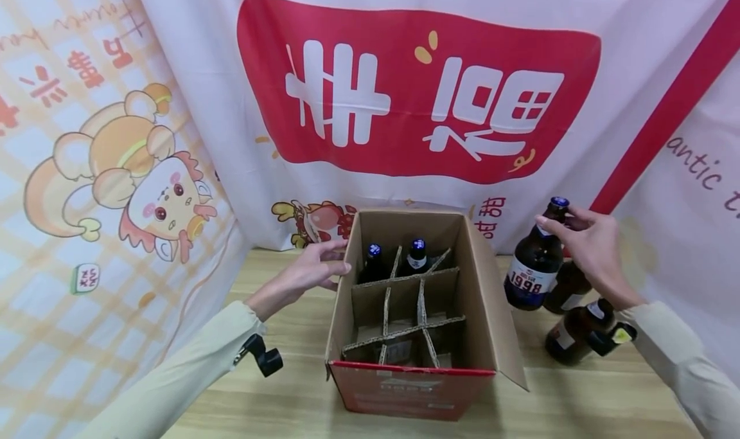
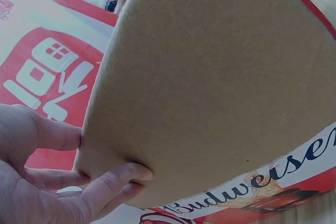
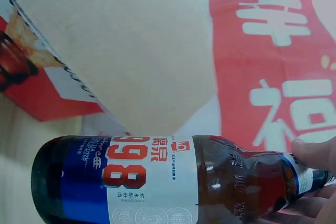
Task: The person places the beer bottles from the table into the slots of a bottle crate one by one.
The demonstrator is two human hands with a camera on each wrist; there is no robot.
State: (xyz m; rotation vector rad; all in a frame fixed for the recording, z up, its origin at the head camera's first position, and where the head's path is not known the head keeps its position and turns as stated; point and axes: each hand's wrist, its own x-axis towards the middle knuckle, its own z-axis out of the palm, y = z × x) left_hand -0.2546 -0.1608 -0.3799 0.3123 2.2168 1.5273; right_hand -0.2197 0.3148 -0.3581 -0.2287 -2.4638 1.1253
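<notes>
An open cardboard beer box (image 1: pixel 410 227) stands on the table, its inside split by cardboard dividers (image 1: pixel 405 275). Two dark bottles with blue caps, one at the far left (image 1: pixel 372 268) and one at the far middle (image 1: pixel 417 259), sit in its back compartments. My left hand (image 1: pixel 315 265) holds the box's left side; in the left wrist view its thumb and fingers (image 2: pixel 118 179) grip the corner of the flap (image 2: pixel 220 87). Just right of the box, my right hand (image 1: pixel 595 243) grips a brown beer bottle (image 3: pixel 152 182) by its neck, upright, label reading 1998.
Two more brown bottles, a rear one (image 1: pixel 569 288) partly hidden and a front one (image 1: pixel 575 336), stand on the wooden table (image 1: pixel 277 387) below my right wrist. A flap (image 1: pixel 505 323) sticks out along the box's right side. Printed cloth (image 1: pixel 422 188) hangs behind.
</notes>
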